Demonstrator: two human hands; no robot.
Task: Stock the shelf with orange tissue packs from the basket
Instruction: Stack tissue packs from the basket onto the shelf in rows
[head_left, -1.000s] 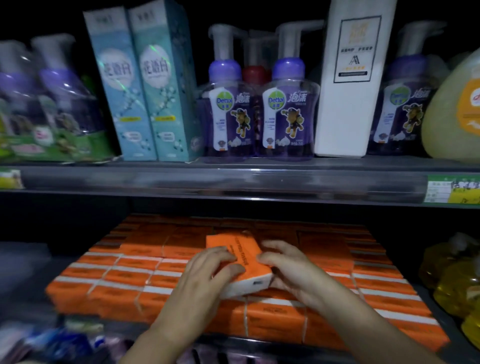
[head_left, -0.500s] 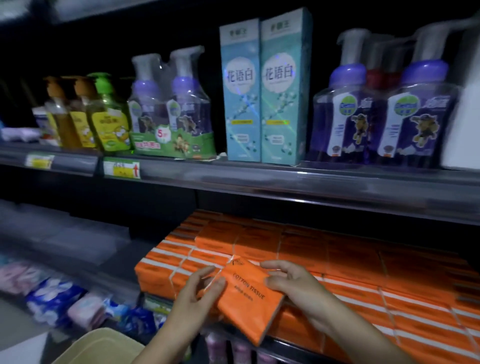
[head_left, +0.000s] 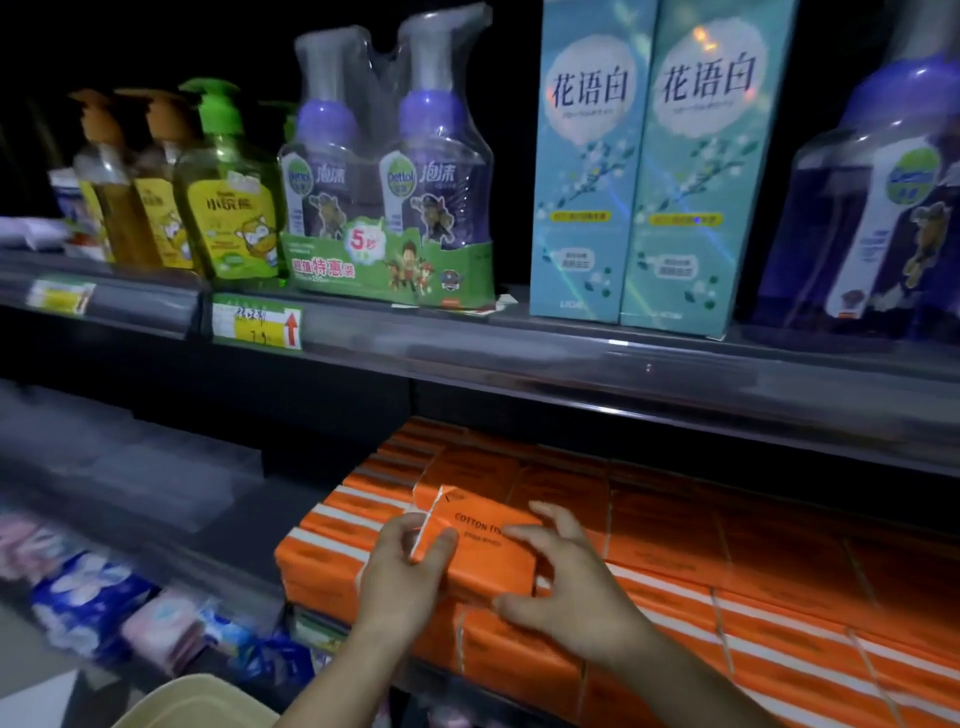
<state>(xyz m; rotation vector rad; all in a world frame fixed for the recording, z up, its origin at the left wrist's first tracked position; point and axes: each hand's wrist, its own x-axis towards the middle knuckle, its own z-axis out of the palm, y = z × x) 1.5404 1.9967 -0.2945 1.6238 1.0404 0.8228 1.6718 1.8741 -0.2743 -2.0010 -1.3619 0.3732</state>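
An orange tissue pack (head_left: 478, 540) labelled "COTTON TISSUE" lies on top of the stacked orange packs (head_left: 675, 582) on the lower shelf, near the stack's front left corner. My left hand (head_left: 402, 577) grips its left end, fingers curled round the edge. My right hand (head_left: 566, 587) clasps its right end, fingers bent over the top and thumb at the front. The beige basket (head_left: 192, 701) shows only its rim at the bottom left.
The upper shelf (head_left: 571, 358) carries soap pump bottles (head_left: 384, 197), green and amber bottles (head_left: 223, 208) and two teal boxes (head_left: 644, 171). Left of the orange stack the lower shelf is dark. Blue and pink packets (head_left: 104, 608) lie below at the left.
The view has swung left. The pack, held tilted in front of the stack half a second ago, now lies flat on top of the stack with both hands still on it.
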